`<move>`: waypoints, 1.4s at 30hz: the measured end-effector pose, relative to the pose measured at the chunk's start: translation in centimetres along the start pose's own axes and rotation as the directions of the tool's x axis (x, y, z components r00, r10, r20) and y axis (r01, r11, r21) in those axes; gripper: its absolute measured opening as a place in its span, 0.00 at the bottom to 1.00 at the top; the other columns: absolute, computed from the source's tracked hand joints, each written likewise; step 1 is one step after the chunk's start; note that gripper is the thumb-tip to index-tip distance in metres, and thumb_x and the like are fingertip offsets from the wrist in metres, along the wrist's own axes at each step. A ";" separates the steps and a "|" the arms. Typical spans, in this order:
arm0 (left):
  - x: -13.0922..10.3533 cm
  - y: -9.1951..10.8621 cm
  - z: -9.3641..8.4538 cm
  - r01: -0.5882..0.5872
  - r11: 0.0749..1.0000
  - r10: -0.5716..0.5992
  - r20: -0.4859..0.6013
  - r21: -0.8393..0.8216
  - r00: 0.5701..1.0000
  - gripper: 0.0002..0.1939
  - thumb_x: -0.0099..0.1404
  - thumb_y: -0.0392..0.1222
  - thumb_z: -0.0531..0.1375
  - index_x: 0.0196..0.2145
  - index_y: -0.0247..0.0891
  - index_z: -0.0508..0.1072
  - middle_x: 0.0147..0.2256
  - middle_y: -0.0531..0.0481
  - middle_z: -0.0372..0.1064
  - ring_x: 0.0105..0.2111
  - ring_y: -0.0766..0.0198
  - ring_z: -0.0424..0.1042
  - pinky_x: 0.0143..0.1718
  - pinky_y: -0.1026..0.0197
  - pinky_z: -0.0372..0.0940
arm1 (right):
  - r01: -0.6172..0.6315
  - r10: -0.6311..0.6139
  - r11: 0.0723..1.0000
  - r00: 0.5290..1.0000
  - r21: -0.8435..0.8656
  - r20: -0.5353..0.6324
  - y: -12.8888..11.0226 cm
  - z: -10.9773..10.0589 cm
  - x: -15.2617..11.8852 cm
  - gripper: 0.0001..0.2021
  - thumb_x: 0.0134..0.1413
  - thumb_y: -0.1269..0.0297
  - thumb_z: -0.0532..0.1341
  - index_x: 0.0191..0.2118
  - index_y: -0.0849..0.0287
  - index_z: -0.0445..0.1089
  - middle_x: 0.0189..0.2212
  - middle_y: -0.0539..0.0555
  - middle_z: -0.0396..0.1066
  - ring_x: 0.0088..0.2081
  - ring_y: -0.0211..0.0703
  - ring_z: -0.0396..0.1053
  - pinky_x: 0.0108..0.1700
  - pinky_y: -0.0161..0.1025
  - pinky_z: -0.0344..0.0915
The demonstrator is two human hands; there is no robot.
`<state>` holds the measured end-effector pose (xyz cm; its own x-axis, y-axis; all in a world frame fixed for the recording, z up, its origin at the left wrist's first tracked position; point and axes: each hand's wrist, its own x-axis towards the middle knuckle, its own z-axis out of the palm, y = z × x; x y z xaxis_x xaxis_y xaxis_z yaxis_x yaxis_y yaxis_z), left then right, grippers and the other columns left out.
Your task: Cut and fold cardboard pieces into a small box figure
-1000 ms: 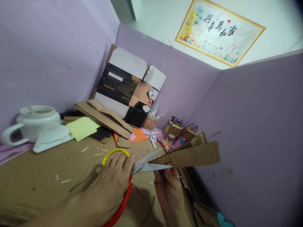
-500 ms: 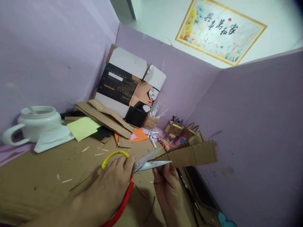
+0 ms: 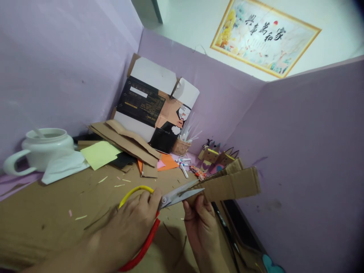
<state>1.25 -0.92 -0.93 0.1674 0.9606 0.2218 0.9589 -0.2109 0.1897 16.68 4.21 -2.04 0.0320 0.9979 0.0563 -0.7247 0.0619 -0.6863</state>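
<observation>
My left hand (image 3: 127, 223) is closed on the scissors (image 3: 143, 244), which have one yellow and one red handle. Their blades point right and are slightly apart, with the edge of a brown cardboard strip (image 3: 233, 184) between them. My right hand (image 3: 203, 223) pinches the near end of that strip from below, close to the blade tips. The strip reaches up to the right and has a second flap behind it. Part of its left end is hidden by the blades and fingers.
A white mug (image 3: 47, 148) stands at the left beside a yellow-green paper (image 3: 100, 154). Cardboard pieces (image 3: 125, 142) lie behind. A flattened box (image 3: 145, 100) leans on the wall, near a small basket (image 3: 181, 146) and cardboard figures (image 3: 210, 156). Scraps dot the brown table surface (image 3: 57, 235).
The scissor blades have moved closer together on the cardboard edge. The strip has shifted very slightly left; my right hand is almost unmoved.
</observation>
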 end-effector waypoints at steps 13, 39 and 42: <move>0.4 -0.2 -0.2 -0.029 0.991 0.031 0.020 -0.128 0.999 0.20 0.56 0.23 0.43 0.41 0.38 0.64 0.33 0.46 0.67 0.32 0.60 0.69 0.34 0.59 0.62 | 0.049 -0.050 0.999 0.998 -0.015 -0.034 0.6 -0.6 0.3 0.13 0.31 0.66 0.71 0.28 0.49 0.73 0.26 0.41 0.76 0.31 0.33 0.73 0.29 0.28 0.72; 1.4 0.5 -1.5 -0.056 0.981 0.047 0.053 0.184 0.997 0.20 0.57 0.24 0.40 0.41 0.35 0.65 0.33 0.40 0.66 0.31 0.52 0.69 0.27 0.54 0.65 | 0.052 -0.051 0.999 0.998 0.002 -0.042 1.7 -0.2 0.0 0.12 0.31 0.67 0.71 0.28 0.52 0.73 0.26 0.43 0.76 0.31 0.35 0.73 0.31 0.30 0.72; 1.2 0.7 -1.2 -0.020 0.979 0.013 0.035 0.201 0.999 0.21 0.57 0.24 0.40 0.42 0.35 0.64 0.32 0.40 0.66 0.30 0.53 0.69 0.27 0.54 0.65 | 0.090 -0.090 0.996 0.996 -0.025 -0.014 1.8 -0.2 0.0 0.11 0.33 0.67 0.70 0.29 0.51 0.73 0.27 0.44 0.76 0.31 0.36 0.73 0.31 0.30 0.72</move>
<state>1.82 -0.09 0.57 0.1881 0.9634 0.1911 0.9818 -0.1895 -0.0114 15.50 4.30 -3.47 0.1067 0.9884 0.1079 -0.7014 0.1517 -0.6965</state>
